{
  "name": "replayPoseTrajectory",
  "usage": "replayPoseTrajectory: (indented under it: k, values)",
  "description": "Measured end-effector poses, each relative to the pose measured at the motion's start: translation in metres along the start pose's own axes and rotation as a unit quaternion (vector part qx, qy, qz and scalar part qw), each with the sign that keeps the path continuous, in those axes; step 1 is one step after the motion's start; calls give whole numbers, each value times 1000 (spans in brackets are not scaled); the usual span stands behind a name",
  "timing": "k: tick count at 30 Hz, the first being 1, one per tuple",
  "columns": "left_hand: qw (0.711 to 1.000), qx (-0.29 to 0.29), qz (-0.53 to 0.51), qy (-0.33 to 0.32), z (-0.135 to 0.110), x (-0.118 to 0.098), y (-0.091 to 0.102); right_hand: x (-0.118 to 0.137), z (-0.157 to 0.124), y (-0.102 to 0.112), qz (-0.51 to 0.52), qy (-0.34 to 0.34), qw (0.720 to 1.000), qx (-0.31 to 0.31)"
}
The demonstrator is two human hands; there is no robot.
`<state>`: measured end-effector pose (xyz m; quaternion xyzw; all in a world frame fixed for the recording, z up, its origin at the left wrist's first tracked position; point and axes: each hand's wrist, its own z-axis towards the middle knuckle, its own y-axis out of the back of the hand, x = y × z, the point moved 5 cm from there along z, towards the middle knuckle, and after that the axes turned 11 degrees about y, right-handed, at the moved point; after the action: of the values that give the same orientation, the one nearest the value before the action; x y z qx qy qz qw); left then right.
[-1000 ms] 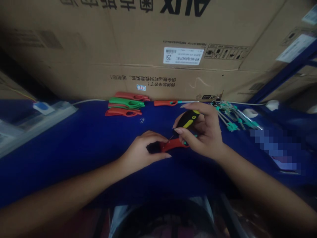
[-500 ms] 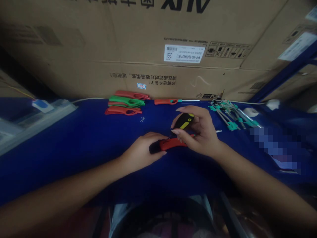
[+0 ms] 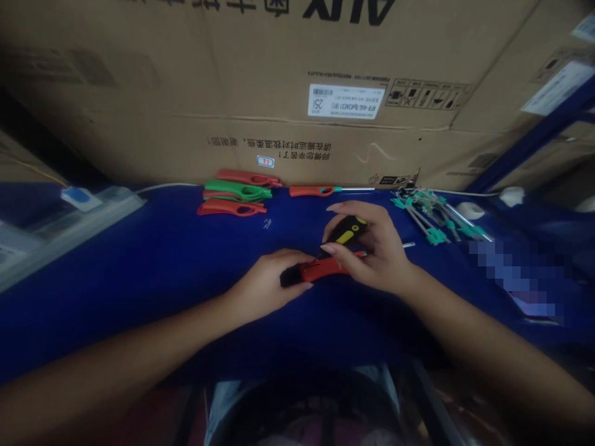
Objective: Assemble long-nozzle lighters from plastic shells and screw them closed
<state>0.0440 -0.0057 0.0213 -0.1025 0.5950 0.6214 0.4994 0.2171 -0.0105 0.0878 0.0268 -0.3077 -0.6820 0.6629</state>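
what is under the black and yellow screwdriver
A red handle on the blue cloth, its dark end held by the left hand. The right hand covers where the screwdriver tip meets it.

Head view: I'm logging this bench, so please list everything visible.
red handle: one, red with black end, table centre
screwdriver: one, black and yellow, tip at the red handle
loose handles: about four, red and green, stacked at back
handle with rod: one, red, back centre
metal rods: bundle, teal fittings, back right
cardboard boxes: several, brown, behind the table
table: one, blue cover
left hand: grips the red handle
right hand: holds the screwdriver
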Motion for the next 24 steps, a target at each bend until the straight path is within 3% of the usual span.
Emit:
replayPoseTrajectory:
  k: [18, 24]
  values:
    - [1000, 10, -15, 25, -1, 2, 0, -2, 1, 2, -27, -31, 999, 2]
    - [999, 5, -18, 28, -1, -1, 1, 3, 4, 3, -51, -4, 999, 13]
